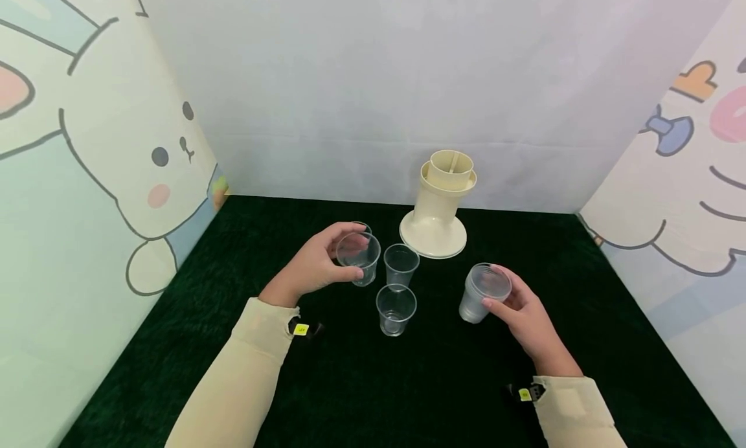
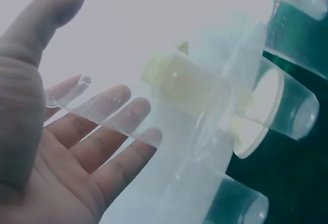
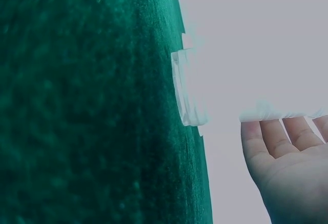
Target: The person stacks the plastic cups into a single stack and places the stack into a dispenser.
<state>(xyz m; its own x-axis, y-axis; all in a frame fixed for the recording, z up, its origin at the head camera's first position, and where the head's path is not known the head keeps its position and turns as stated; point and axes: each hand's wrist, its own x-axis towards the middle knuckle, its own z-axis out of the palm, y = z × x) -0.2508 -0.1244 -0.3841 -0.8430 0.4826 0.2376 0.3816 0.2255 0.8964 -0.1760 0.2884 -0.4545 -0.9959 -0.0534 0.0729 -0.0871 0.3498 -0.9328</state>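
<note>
My left hand [image 1: 317,263] holds a clear plastic cup [image 1: 358,257] near its rim, thumb on the near side and fingers on the far side. Through the transparent wall, the left wrist view shows the fingertips of that left hand [image 2: 77,157]. Another cup's rim peeks out behind these fingers, mostly hidden. Two more clear cups stand upright beside it, one farther cup [image 1: 401,261] and one nearer cup [image 1: 395,313]. On the right, my right hand [image 1: 521,309] grips a tilted stack of nested clear cups [image 1: 480,296]; in the right wrist view the hand [image 3: 287,167] sits at the edge.
A cream plastic stand [image 1: 437,218] with a round base and a cylindrical top stands at the back, behind the cups. Dark green cloth [image 1: 361,396] covers the table. A pale wall [image 1: 373,92] rises behind, with cartoon-printed panels at both sides.
</note>
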